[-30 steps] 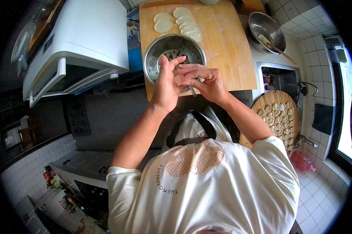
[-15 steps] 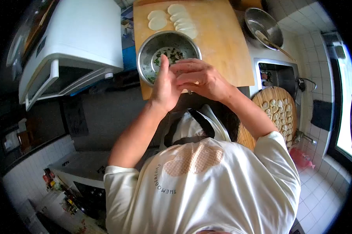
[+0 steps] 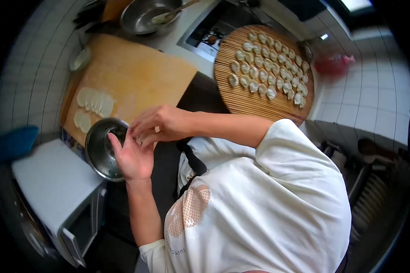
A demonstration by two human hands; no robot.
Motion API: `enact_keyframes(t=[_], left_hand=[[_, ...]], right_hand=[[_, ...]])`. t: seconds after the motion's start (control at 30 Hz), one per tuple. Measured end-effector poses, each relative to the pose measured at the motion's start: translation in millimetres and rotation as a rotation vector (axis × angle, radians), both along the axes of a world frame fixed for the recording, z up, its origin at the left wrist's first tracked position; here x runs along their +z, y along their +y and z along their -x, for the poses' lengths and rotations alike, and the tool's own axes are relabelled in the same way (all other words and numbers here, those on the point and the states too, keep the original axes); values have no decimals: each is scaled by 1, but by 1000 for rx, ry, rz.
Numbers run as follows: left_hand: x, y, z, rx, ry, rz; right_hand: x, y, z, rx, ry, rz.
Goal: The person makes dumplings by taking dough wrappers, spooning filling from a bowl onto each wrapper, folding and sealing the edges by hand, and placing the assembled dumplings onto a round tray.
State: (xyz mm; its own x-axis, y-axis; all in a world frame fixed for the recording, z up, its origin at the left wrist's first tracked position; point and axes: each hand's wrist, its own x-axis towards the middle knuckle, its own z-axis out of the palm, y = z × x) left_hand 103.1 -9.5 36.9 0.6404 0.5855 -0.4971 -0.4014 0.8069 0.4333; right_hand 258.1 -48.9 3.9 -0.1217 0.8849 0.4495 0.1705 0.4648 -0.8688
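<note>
Below the right hand's fingers, my left hand (image 3: 135, 159) is palm up with its thumb spread, in front of a metal bowl (image 3: 98, 152). My right hand (image 3: 164, 122) bends its fingers over the left palm and pinches a pale dumpling (image 3: 145, 134), mostly hidden by the fingers. Some dark green filling shows inside the bowl, partly behind the left thumb. Round dough wrappers (image 3: 95, 101) lie overlapping on the wooden board (image 3: 136, 68) beyond the bowl. Rows of folded dumplings (image 3: 259, 61) cover much of a round slatted tray (image 3: 225, 93) to the right.
A large metal basin (image 3: 141, 22) with a wooden-handled utensil (image 3: 168, 16) stands behind the board. At the lower left is a white appliance (image 3: 55, 182). A ladle (image 3: 80, 59) hangs or rests by the tiled wall. A pink bag (image 3: 332, 66) sits past the tray.
The view has swung right, bringing the dumpling tray into full sight. Both hands stay together near the bowl, and the right fingers have come down closer to the left palm.
</note>
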Motion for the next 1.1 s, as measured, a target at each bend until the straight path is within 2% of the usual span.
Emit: enact_keyframes(t=[0.07, 0.13, 0.2, 0.27, 0.33, 0.37, 0.43, 0.5, 0.6, 0.63, 0.73, 0.77, 0.83, 0.87, 0.9, 0.97, 1.03, 1.1], left_hand=[[-4, -2, -23, -76, -9, 13], [-7, -10, -50, -142, -17, 24], [-8, -22, -76, -276, 48, -12], [-18, -23, -86, -404, 54, -28], [-12, -26, -96, -509, 185, -138], [-12, -25, -95, -512, 180, -155], [-16, -19, -89, -528, 165, -180], [-20, -13, -83, -509, 148, -201], [-25, -9, -79, -487, 165, -206], [-26, -9, -78, -486, 164, -205], [-31, -7, -75, -462, 185, -199], [-33, -6, -72, -463, 169, -200], [-40, -4, -64, -447, 157, -192], [-41, -4, -61, -417, 171, -191], [-41, -4, -57, -393, 166, -162], [-45, 1, -48, -405, 200, -187], [-43, -1, -40, -358, 208, -179], [-40, -1, -30, -305, 212, -195]], right_hand=[[-11, -21, -15, -131, 209, 51], [-11, -43, -32, -249, 218, 86], [-18, -69, -52, -364, 545, 468], [-23, -101, -85, -565, 560, 577], [-57, -149, -123, -770, 675, 675], [-63, -172, -139, -928, 858, 647], [-89, -227, -170, -1190, 976, 510], [-115, -271, -195, -1520, 826, 597], [-156, -306, -207, -1630, 681, 647], [-169, -309, -210, -1706, 490, 652], [-185, -303, -209, -1823, 404, 728], [-185, -299, -207, -1820, 442, 667], [-167, -287, -203, -1847, 150, 762], [-190, -296, -212, -1849, 113, 737], [-197, -297, -215, -1805, 191, 656], [-214, -303, -218, -1808, -25, 665], [-213, -304, -218, -1754, 123, 583], [-192, -295, -213, -1736, -10, 619]])
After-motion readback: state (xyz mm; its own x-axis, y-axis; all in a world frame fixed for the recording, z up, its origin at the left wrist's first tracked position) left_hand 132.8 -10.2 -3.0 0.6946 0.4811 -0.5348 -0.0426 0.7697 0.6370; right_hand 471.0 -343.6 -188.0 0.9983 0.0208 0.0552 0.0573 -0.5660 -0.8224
